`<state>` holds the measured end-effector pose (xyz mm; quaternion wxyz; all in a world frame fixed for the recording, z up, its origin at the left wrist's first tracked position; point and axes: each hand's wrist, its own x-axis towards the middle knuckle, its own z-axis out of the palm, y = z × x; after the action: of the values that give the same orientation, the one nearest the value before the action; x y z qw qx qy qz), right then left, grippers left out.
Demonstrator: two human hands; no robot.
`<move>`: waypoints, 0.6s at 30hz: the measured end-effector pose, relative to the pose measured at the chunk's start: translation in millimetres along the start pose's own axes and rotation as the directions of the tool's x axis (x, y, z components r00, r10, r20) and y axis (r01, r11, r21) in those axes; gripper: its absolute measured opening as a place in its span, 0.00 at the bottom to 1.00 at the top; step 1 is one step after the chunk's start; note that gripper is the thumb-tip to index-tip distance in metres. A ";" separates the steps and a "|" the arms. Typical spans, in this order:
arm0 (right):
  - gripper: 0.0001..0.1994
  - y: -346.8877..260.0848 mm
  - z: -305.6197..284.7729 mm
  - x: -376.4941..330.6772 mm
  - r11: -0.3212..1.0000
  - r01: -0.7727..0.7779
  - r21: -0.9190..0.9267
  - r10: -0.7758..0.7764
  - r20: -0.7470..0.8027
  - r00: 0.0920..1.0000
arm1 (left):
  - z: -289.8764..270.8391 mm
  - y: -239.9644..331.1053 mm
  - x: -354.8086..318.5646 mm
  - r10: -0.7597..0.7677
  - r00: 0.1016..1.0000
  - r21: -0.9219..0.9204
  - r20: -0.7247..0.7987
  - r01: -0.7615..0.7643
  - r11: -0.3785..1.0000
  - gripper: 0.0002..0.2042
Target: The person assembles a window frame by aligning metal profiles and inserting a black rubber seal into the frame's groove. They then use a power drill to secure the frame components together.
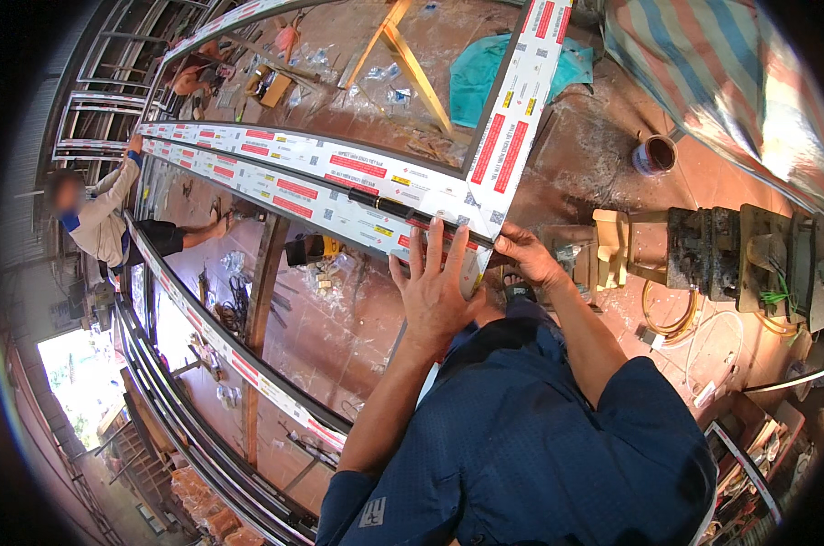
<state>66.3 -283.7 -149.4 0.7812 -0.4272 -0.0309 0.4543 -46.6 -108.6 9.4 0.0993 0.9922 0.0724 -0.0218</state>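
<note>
Two long metal frame profiles covered in white-and-red protective film run side by side from my front to the far left: an outer frame [339, 162] with a corner, and a nearer profile [330, 207]. A black cylindrical fitting, like a hinge [386, 206], sits in the dark gap between them. My left hand [437, 296] lies over the nearer profile's end, fingers stretched and apart. At the frame's corner, my right hand [532, 257] curls its fingers and thumb around the end edge. At the far left end, a co-worker [102, 209] has a hand on the same frames.
Another filmed frame [239, 359] crosses the lower left. Wooden supports [417, 77] stand below the frames. Right of me are a paint can [654, 156], a dark machine [703, 253] and a coiled yellow hose [669, 314]. A striped sheet [731, 73] hangs at the upper right.
</note>
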 end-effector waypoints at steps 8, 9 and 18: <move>0.32 6.2 -8.0 3.0 0.998 -0.044 0.051 0.044 0.010 0.999 | -1.3 -1.3 0.7 -0.007 0.999 -0.008 0.052 0.007 1.000 0.53; 0.32 4.9 -7.0 2.3 0.998 -0.041 0.054 0.040 0.020 0.999 | -0.9 -1.8 0.7 -0.007 0.999 -0.009 0.050 0.008 1.000 0.53; 0.32 -7.5 4.6 -3.3 0.999 0.025 0.035 -0.028 0.097 0.995 | -4.9 -2.8 2.7 0.002 0.999 -0.057 0.043 0.000 0.998 0.52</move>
<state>67.5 -284.8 -140.2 0.7918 -0.3909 -0.0671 0.4645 -44.2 -104.5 13.5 0.1293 0.9883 0.0703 -0.0408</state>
